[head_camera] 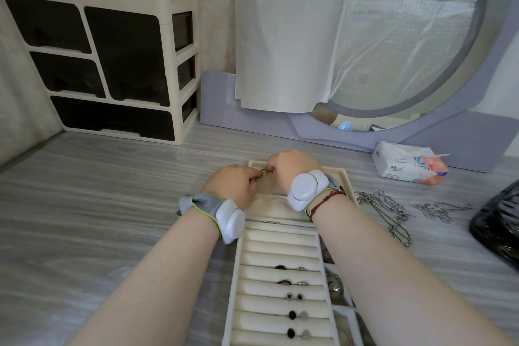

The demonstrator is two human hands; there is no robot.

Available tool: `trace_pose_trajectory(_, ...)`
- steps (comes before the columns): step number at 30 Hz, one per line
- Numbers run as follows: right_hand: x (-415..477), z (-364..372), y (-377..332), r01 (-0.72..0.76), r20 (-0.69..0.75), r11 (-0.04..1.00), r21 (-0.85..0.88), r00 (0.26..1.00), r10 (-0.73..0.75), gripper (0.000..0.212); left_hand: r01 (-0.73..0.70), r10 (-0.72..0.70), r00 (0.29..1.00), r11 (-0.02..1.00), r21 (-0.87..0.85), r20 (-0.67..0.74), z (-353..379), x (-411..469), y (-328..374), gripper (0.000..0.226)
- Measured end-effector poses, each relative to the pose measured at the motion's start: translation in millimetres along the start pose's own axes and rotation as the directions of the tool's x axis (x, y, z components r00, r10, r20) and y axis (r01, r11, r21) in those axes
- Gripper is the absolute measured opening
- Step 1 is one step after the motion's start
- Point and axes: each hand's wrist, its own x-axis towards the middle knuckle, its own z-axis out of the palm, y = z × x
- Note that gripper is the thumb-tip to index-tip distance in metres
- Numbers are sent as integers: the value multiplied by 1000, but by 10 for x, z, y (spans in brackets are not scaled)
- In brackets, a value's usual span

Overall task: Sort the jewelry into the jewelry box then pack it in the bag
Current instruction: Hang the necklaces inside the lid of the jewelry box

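I am watching both hands working over the far half of the open jewelry box [341, 175], which is sitting on the gray tabletop [112, 191] right in front of me. The left hand [234, 187] and the right hand [290, 167] are meeting in the middle, and the fingers [257, 175] of both are pinching one tiny dark piece [263, 173] between them; it is too small for me to tell what it is. The near half of the box is holding rings [292, 296] tucked in the soft rolls, so some sorting is done. A heap of silver chains [393, 208] is lying on the tabletop just right of the box, not yet put away. I am thinking the tiny piece could slip out and drop, because it is so little and two hands are tugging at it. The chains look tangled, so lifting one could drag the others along. The right forearm is crossing over the side pockets of the box and hiding them from me. A black bag [497, 222] is sitting at the right edge, near the chains. A tissue pack [407, 163], a drawer unit [112, 64] and a covered mirror [393, 36] are standing farther back, out of the way.
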Motion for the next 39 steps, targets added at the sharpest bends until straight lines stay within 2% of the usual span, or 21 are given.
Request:
trace_pose_trajectory(4,-10,-25,34,21,31,1000,10,999,-21,35,-5,5,1000,1000,-12,-5,-11,-4,-8,37)
trace_pose_trajectory(9,-55,-59,118,40,30,990,136,999,-45,34,28,-29,999,999,-39,-18,-8,-6,-39,37)
trace_pose_trajectory(14,-104,-125,108,69,48,990,126,996,-76,31,39,-41,999,998,-50,-25,-85,-52,-7,32)
trace_pose_trajectory(20,-135,-144,69,31,51,986,164,998,-40,25,56,-55,998,974,-221,12,-145,-74,-1,29)
trace_pose_trajectory(22,-146,-135,66,16,40,983,181,999,-23,24,95,-85,995,929,-358,42,-162,-79,-26,31)
trace_pose_trajectory(27,-230,-154,74,25,52,984,178,998,-35,23,145,-141,988,734,-663,60,-175,-65,-113,34)
trace_pose_trajectory(31,-292,-147,93,40,62,983,178,997,-51,29,126,-93,992,612,-781,87,-190,-80,-65,36)
trace_pose_trajectory(35,-329,-126,95,23,75,975,220,996,-40,32,182,-127,983,548,-816,134,-223,-95,12,17)
trace_pose_trajectory(36,-337,-119,96,22,73,973,232,997,-40,33,198,-134,980,559,-805,148,-220,-103,20,11)
trace_pose_trajectory(37,-342,-114,96,21,67,970,241,997,-38,32,198,-136,980,613,-765,145,-202,-103,5,12)
trace_pose_trajectory(39,-353,-97,105,17,51,966,259,998,-32,32,177,-141,984,773,-609,108,-159,-95,-36,27)
